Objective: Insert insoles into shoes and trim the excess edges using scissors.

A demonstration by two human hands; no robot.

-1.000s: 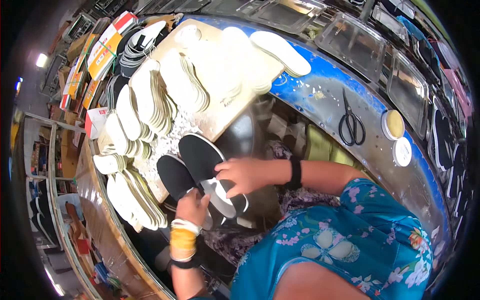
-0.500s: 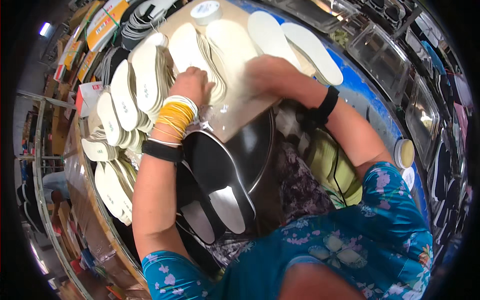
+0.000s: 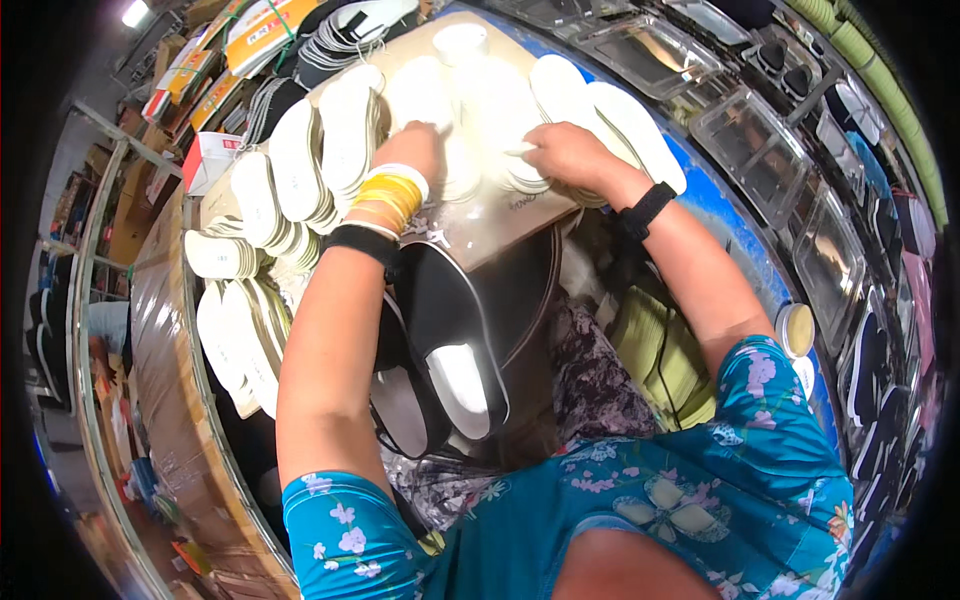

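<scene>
My left hand (image 3: 412,148) rests against a stack of cream shoe insoles (image 3: 418,85) on a board; its fingers are blurred and partly hidden. My right hand (image 3: 575,158) is at the right side of another insole stack (image 3: 500,105), thumb and fingers closed on an insole's pale edge. Strong glare hides much detail between the hands. Just below the board (image 3: 505,232), over my lap, lie black shoe-shaped pieces (image 3: 428,285) with a white insole (image 3: 460,388) showing in one.
More insole stacks (image 3: 292,165) fan out along the left. Single-looking insoles (image 3: 640,130) lie at the far right, by the blue table edge (image 3: 720,200). A tape roll (image 3: 460,42) sits at the back, a round tin (image 3: 796,330) at right. Clear plastic trays (image 3: 750,150) stand beyond.
The view has shifted, so the stacks sit farther right, and the picture is brighter. My right hand, smeared by motion before, now shows clearly at the stack's side.
</scene>
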